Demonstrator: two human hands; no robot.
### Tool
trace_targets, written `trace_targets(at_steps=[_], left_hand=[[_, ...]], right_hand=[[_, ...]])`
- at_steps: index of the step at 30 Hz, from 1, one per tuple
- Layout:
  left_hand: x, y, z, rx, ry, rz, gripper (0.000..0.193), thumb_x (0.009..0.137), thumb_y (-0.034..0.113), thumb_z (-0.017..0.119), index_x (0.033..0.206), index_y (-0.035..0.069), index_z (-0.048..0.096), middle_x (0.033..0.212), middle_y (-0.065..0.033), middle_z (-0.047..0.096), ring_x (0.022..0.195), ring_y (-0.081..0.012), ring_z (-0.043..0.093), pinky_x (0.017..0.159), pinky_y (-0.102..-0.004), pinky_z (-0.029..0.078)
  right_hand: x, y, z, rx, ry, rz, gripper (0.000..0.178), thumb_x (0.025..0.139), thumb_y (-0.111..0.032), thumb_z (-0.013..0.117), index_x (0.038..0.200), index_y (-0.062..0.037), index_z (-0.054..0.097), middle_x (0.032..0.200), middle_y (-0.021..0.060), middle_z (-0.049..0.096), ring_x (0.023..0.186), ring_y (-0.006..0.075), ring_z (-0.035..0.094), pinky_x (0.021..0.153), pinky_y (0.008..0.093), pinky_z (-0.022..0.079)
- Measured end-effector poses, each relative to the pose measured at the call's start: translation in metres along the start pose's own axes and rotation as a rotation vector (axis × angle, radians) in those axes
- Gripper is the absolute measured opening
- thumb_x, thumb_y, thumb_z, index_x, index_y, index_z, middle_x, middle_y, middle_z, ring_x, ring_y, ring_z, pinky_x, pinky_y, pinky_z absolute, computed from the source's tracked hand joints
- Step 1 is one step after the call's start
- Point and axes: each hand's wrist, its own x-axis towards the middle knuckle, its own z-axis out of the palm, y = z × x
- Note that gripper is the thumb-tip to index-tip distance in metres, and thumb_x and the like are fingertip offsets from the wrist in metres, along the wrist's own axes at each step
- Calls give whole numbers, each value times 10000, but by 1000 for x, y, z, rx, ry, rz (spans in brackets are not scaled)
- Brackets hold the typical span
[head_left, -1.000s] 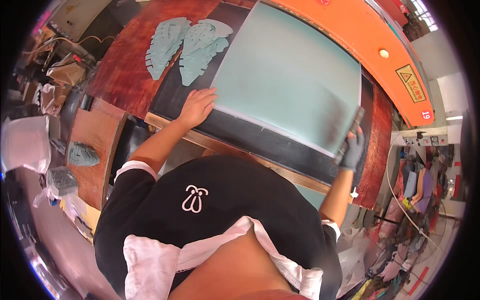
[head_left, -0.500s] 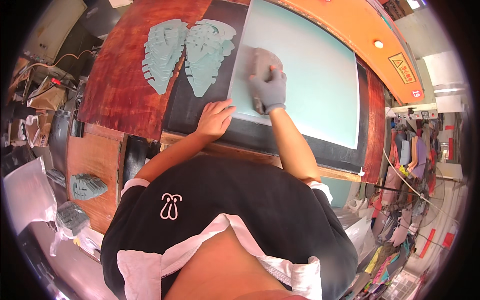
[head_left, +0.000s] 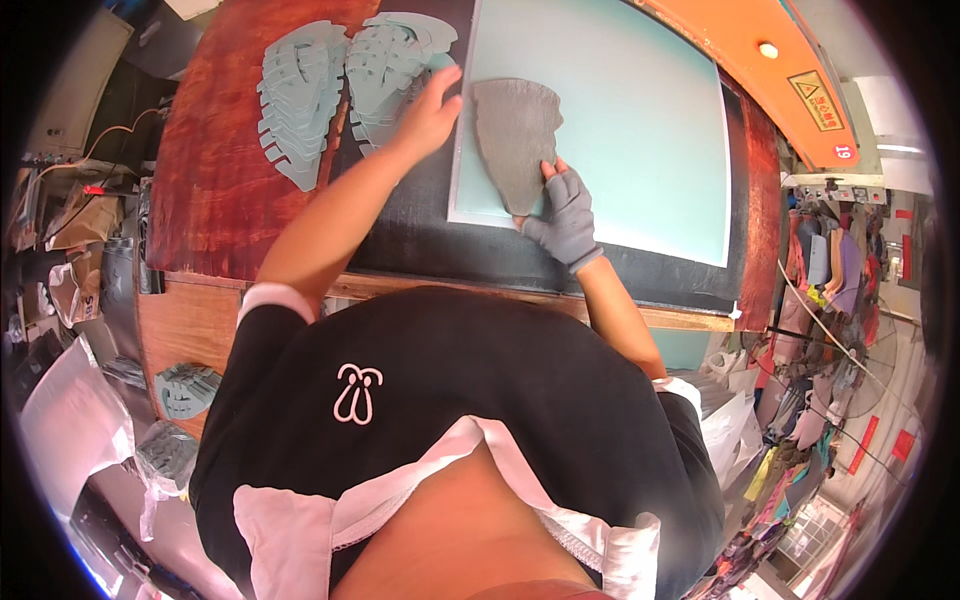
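A grey tapered cutting die (head_left: 516, 135) with an uneven edge lies over the left part of a pale blue-green sheet (head_left: 640, 150), its narrow end toward me. My right hand (head_left: 563, 215), in a grey fingerless glove, holds the die by its lower right edge and narrow tip. My left hand (head_left: 430, 115) is bare, raised with fingers stretched out, beside the right-hand stack of cut pieces (head_left: 390, 65). Nothing shows in it. Another stack of notched blue-green pieces (head_left: 300, 100) lies to its left.
An orange machine head (head_left: 770, 60) with a warning label spans the far right. Under the sheet lies a black board (head_left: 420, 235) on a reddish wooden table (head_left: 205, 170). More cut pieces (head_left: 187, 388) sit on a lower shelf at left. Coloured scraps (head_left: 830, 260) hang at right.
My left hand has lifted from the sheet's lower left corner and moved up toward the stacks. My right hand has shifted from the die's middle to its lower edge, and the die lies flatter.
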Motion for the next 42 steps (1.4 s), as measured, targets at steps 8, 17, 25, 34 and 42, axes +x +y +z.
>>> trace_targets(at_steps=[8,17,25,34,42], left_hand=[[43,-3,10,-206,-162,-306,360,876,39,388,1231,9,443,1200,-89,587,1121,-178,491,1000,-303,326],[47,-14,11,-162,-195,-277,323,864,36,374,1173,-3,460,1172,-105,599,1105,-172,500,995,-293,330],[52,-16,9,-174,-177,-320,318,867,29,390,1178,-19,435,1165,-118,601,1112,-175,497,996,-297,332],[-5,8,-13,-93,-54,-250,457,871,22,402,1322,11,329,1250,-107,544,1143,-193,481,1009,-300,315],[-168,73,-29,336,-120,116,141,789,35,572,927,42,600,842,-97,596,756,-265,570,688,-347,450]], right_hand=[[15,-10,11,99,108,72,821,442,-223,854,1182,-93,523,1210,173,473,1056,341,466,889,410,419],[12,-14,21,11,132,84,765,477,-271,842,1158,-93,541,1220,176,463,1087,343,433,909,407,397],[14,-21,14,9,143,72,740,480,-282,834,1131,-92,537,1202,173,479,1060,336,458,895,402,406],[-23,-17,-4,53,142,74,675,618,-267,793,1192,-61,504,1280,167,458,1108,345,467,918,407,411],[-154,9,-85,-252,320,250,236,693,-138,697,871,-62,562,879,113,571,803,302,542,713,392,438]])
